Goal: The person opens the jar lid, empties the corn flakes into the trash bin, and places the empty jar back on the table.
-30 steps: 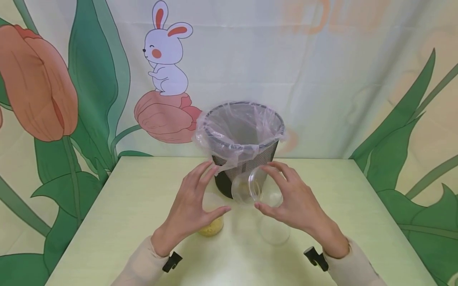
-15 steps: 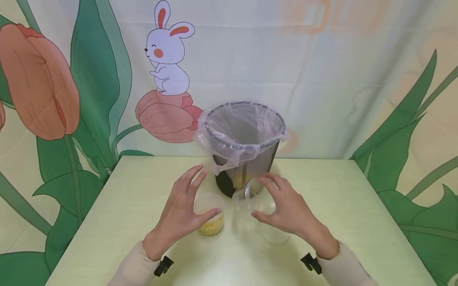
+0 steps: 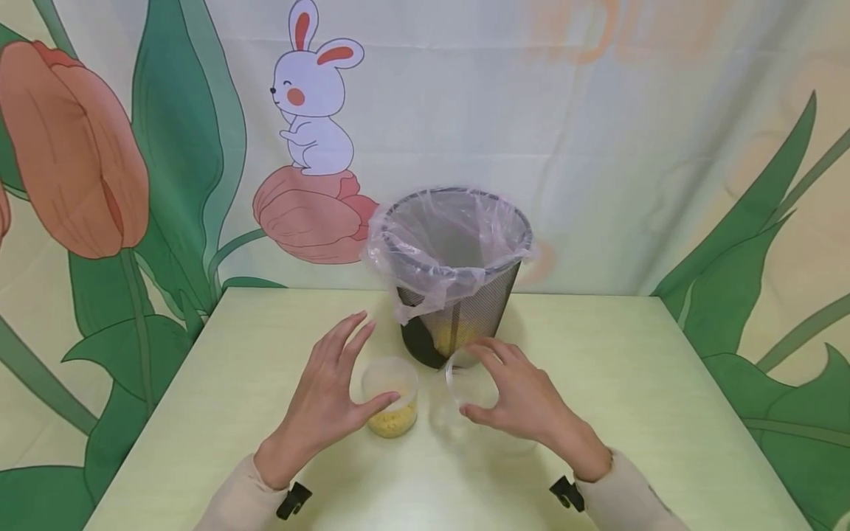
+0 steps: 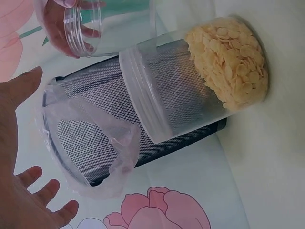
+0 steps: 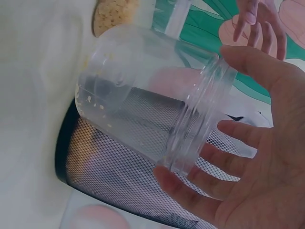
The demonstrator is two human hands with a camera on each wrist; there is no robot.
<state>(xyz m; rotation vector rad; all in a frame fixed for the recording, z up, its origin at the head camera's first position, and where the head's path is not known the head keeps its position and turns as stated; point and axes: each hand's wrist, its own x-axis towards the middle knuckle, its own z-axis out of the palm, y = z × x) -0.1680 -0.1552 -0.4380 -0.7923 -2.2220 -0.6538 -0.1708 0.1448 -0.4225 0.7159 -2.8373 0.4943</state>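
Observation:
My right hand [image 3: 524,383] grips a clear plastic jar [image 5: 143,95] near its threaded, lidless rim. Only a few flake crumbs cling inside it; it appears raised above the table in the left wrist view. My left hand [image 3: 325,394] is spread, its thumb apart from its fingers, near a second clear jar [image 4: 157,81]. This jar stands upright with a whitish lid, about half full of yellow flakes [image 4: 236,62]. No left fingers visibly wrap around it. Behind both jars stands a black mesh bin [image 3: 478,302] with a thin pinkish liner [image 3: 432,284].
A pale table [image 3: 219,376] carries everything. Yellowish contents [image 3: 454,335] show through the bin's lower mesh. A faint clear disc [image 3: 524,446], perhaps a lid, lies partly hidden beneath the right hand. A printed curtain [image 3: 598,162] hangs behind the table.
My right hand has moved left and downward with the empty jar. My left hand has shifted left, showing more of the flake jar. The bin stays in place.

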